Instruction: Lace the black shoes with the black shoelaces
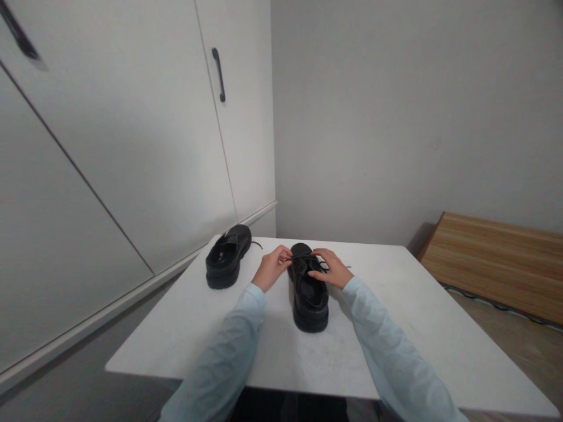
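A black lace-up shoe [310,302] rests on the white table [185,346], its heel toward me and its toe pointing away. At the left side of its laces, my left hand [273,266] pinches a black shoelace [302,257] between thumb and fingers. My right hand [331,268] is at the right side of the same shoe, fingers curved over the laces, thumb and fingertips apart. Loose lace shows beside its fingers. A second black shoe [224,261] stands further left, with a lace end trailing to its right.
White cabinet doors [145,135] with dark handles rise along the left. A grey wall [396,117] stands behind the table. At the right, beyond the table's edge, is a low wood-grain board [497,264] with a dark cable along its lower edge.
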Action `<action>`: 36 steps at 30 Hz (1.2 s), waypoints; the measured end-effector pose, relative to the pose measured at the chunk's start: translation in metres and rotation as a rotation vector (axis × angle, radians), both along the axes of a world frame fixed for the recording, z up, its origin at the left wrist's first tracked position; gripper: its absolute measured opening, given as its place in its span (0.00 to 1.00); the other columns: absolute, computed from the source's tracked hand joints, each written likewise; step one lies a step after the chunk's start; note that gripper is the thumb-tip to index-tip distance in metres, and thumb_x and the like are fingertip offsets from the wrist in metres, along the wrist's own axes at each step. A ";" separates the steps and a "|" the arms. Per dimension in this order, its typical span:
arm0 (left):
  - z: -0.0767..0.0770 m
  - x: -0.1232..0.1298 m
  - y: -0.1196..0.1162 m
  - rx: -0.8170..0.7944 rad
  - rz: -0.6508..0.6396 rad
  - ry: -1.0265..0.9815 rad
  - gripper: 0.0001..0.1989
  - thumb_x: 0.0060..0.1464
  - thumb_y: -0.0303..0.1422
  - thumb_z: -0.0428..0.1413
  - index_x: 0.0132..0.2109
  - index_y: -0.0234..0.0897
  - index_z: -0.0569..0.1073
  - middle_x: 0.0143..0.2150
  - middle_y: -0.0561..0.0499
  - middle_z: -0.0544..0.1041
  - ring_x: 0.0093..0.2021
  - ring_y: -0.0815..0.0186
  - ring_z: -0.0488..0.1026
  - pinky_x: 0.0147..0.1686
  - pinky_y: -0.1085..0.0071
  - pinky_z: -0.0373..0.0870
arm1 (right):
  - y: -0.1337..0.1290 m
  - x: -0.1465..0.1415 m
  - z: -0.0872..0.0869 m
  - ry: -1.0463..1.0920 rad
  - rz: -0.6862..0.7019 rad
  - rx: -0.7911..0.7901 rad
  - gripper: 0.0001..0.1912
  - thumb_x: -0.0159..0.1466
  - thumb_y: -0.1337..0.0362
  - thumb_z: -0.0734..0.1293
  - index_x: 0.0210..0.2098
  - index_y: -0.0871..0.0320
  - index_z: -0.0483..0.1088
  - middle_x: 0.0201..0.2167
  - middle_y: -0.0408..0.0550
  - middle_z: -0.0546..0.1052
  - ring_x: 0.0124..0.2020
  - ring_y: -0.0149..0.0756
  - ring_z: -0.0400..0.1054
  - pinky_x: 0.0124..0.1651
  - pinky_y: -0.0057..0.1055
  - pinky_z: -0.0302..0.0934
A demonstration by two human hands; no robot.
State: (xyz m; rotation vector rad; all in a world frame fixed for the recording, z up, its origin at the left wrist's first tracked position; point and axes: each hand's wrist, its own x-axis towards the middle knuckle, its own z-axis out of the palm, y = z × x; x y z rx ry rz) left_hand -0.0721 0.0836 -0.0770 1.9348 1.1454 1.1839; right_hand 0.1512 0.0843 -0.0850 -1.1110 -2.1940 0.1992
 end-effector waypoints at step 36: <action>0.006 -0.002 -0.001 -0.081 -0.021 -0.361 0.09 0.51 0.32 0.53 0.40 0.38 0.61 0.36 0.55 0.66 0.25 0.76 0.72 0.24 0.79 0.64 | 0.000 0.002 -0.003 0.012 -0.007 0.002 0.26 0.52 0.51 0.68 0.46 0.57 0.65 0.48 0.55 0.70 0.52 0.47 0.63 0.55 0.45 0.56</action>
